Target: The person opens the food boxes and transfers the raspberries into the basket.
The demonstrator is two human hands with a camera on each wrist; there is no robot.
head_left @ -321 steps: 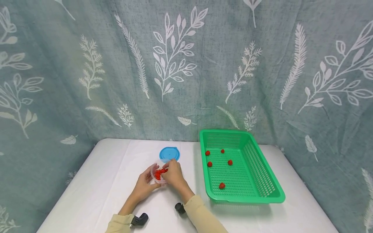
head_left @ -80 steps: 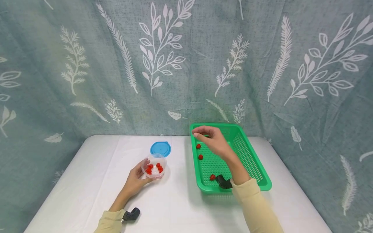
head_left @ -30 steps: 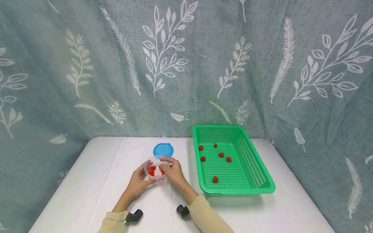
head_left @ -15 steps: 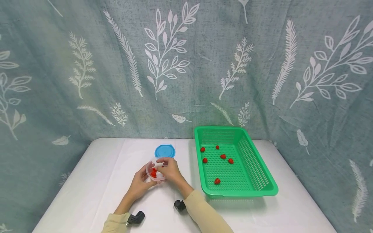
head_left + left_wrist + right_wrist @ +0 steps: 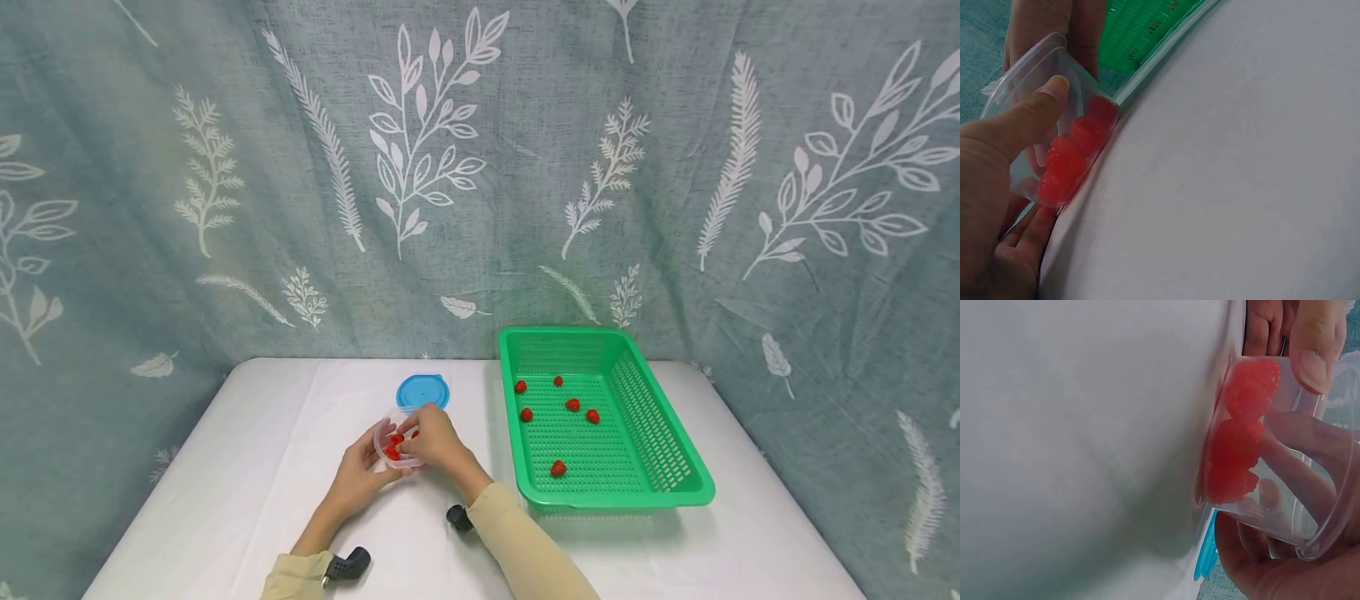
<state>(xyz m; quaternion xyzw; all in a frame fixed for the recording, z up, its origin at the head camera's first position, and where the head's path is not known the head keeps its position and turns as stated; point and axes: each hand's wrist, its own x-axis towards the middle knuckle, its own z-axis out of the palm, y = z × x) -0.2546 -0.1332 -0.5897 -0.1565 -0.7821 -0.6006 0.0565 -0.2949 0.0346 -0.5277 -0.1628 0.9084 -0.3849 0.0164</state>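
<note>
Container (image 5: pixel 1275 472) stands upright, opening upward.

There's the leaf-printed grey-green curtain (image 5: pixel 525 217), hanging far, left and right, round a white counter (image 5: pixel 255 442) with rounded far corners!

I'm in what looks like a curtained recording booth: grey-green leaf-print fabric (image 5: pixel 525 183) hangs on the far, left and right sides, close around my white table (image 5: pixel 240 467), and I wear a black camera (image 5: pixel 350 564) on each wrist. Whether a home or a lab surrounds it, I cannot tell.
</note>
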